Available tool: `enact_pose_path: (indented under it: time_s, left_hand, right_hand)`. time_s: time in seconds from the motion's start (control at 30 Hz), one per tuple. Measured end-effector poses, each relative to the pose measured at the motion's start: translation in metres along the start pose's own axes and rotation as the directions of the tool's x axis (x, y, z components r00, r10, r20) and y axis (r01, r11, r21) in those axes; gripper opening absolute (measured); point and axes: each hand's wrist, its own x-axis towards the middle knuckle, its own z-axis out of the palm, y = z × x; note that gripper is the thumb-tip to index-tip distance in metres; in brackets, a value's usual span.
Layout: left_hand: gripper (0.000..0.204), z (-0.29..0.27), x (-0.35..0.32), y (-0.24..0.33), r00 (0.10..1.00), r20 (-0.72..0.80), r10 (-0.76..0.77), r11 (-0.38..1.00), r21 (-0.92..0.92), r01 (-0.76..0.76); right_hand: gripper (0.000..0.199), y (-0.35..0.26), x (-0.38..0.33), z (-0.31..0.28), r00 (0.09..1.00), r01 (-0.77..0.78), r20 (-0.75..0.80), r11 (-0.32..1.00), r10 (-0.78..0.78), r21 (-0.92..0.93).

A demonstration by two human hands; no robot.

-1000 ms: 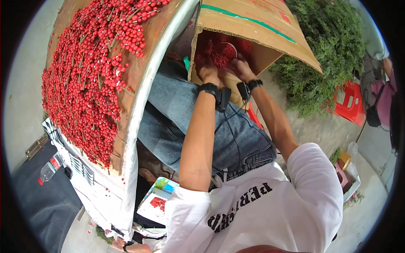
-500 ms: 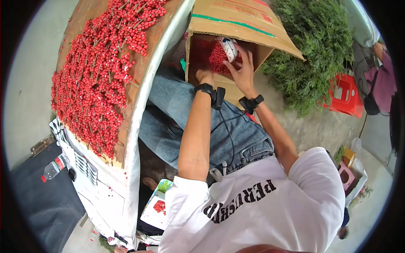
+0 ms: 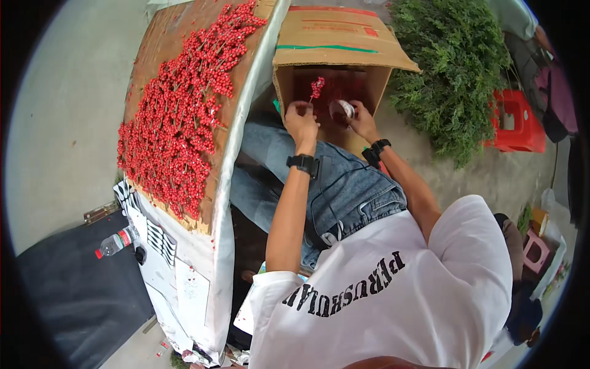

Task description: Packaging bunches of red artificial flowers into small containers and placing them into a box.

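Observation:
Thumb and fingers of my left hand [image 3: 301, 124] are pinched at the opening of a cardboard box [image 3: 335, 56]. From them a short sprig of red berries [image 3: 318, 87] stands upright in front of the dark interior. Just right of it, my right hand [image 3: 364, 122] is closed on the edge of a small white bowl-like container [image 3: 342, 109] that looks tilted, with a dark reddish inside. Its exact kind is hard to make out. The box's inner walls are stained red. Each wrist wears a black band with a small device.
On the left, a wooden board [image 3: 178, 37] on a white-draped table carries a big heap of red berry sprigs [image 3: 178, 129]. A plastic bottle [image 3: 117, 241] lies near its lower edge. Green foliage [image 3: 448, 74] and a red plastic stool [image 3: 522, 123] stand to the right.
My left hand has come out of the box, now with a berry sprig raised. The right hand has lowered with the white container, and the berry bunch beside it no longer shows. The view has shifted.

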Motion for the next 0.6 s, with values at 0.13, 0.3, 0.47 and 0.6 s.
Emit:
enact_pose_path:
  time_s: [0.13, 0.3, 0.47, 0.6]
  left_hand:
    - [0.009, -0.02, -0.034, 0.036, 0.949, 0.025, 0.315, 0.927, 0.207, -0.313]
    - [0.008, -0.048, -0.08, 0.085, 0.873, -0.006, 0.487, 0.835, 0.296, -0.463]
    - [0.009, -0.067, -0.118, 0.142, 0.832, -0.039, 0.553, 0.763, 0.426, -0.487]
    - [0.013, -0.084, -0.135, 0.186, 0.811, -0.131, 0.569, 0.761, 0.458, -0.46]
  right_hand:
    - [0.071, 0.0, -0.008, 0.014, 0.998, -0.003, 0.054, 0.961, 0.018, -0.275]
    - [0.079, 0.0, -0.005, 0.018, 0.996, 0.081, 0.008, 0.826, -0.092, -0.558]
    - [0.071, 0.002, 0.018, 0.01, 0.986, 0.124, 0.165, 0.728, -0.014, -0.674]
    - [0.047, -0.015, 0.031, 0.001, 0.987, 0.146, 0.137, 0.797, -0.08, -0.586]
